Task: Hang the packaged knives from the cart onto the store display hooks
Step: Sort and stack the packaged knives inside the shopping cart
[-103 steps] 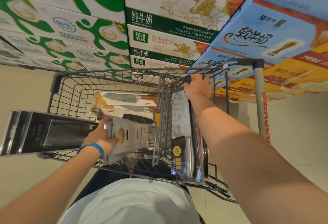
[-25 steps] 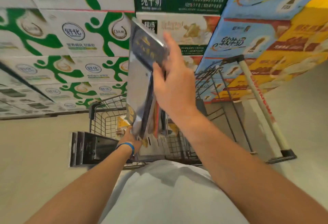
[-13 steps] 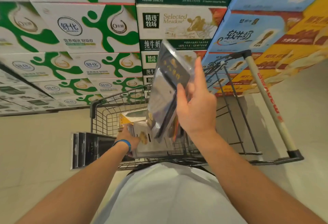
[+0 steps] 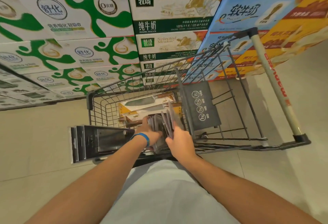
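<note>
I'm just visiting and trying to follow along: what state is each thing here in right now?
cart: standing, loaded.
dark packs: upright, fanned, inside the cart.
left hand: holds the dark packs.
right hand: grips the dark packs.
yellow packs: lying flat in the cart.
black packs: flat, jutting past the cart's edge.
milk boxes: stacked, closed.

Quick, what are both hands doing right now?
Left hand: holding the fanned stack of dark plastic knife packs.
Right hand: gripping the same stack from its other side.
</note>
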